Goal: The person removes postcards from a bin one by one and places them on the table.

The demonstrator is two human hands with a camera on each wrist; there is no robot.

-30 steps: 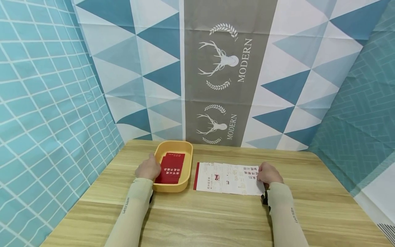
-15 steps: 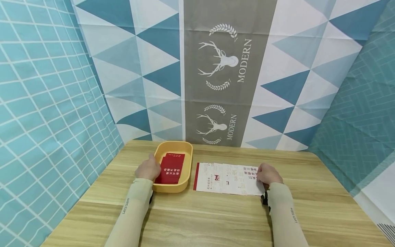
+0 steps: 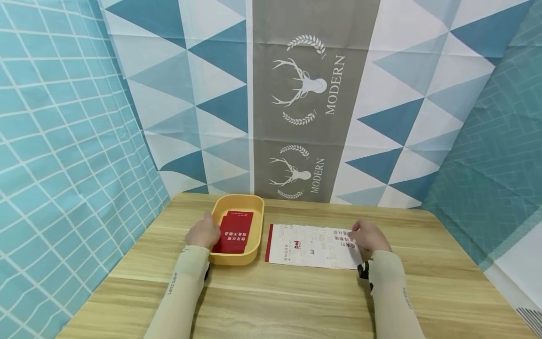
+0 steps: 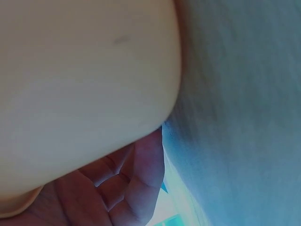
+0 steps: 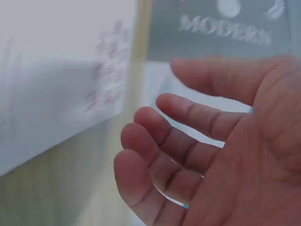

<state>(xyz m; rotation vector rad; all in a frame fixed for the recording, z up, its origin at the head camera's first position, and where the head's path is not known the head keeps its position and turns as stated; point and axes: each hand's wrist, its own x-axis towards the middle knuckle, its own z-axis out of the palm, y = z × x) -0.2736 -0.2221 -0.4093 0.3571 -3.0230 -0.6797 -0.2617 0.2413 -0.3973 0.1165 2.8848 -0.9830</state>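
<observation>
Left hand on the tray, right hand loose over the white cards

The left hand [image 3: 204, 231] holds the left side of the yellow tray [image 3: 234, 259]. The left wrist view shows its fingers curled against the tray's outer wall; the thumb cannot be made out there. The tray stands at the far left of the wooden table [image 3: 275, 301], and red cards [image 3: 237, 230] lie overlapping inside it, with white lettering on the top one.

Right of the tray, well apart from the left hand, white cards [image 3: 296, 249] lie overlapping in a row on the table. A red strip [image 3: 268, 245] shows along the row's left end. Small print marks the white cards, with lines of red characters at the right end.

The right hand [image 3: 369, 237] is at that right end. Its fingers are bent and loose, the thumb apart from the index finger, pinching nothing.

Pale sleeves [image 3: 179, 292] cover both forearms, and a black band [image 3: 362, 270] shows at the right wrist. Beyond the table's far edge hangs a backdrop [image 3: 313, 117] with triangles, deer heads and the word MODERN.
</observation>
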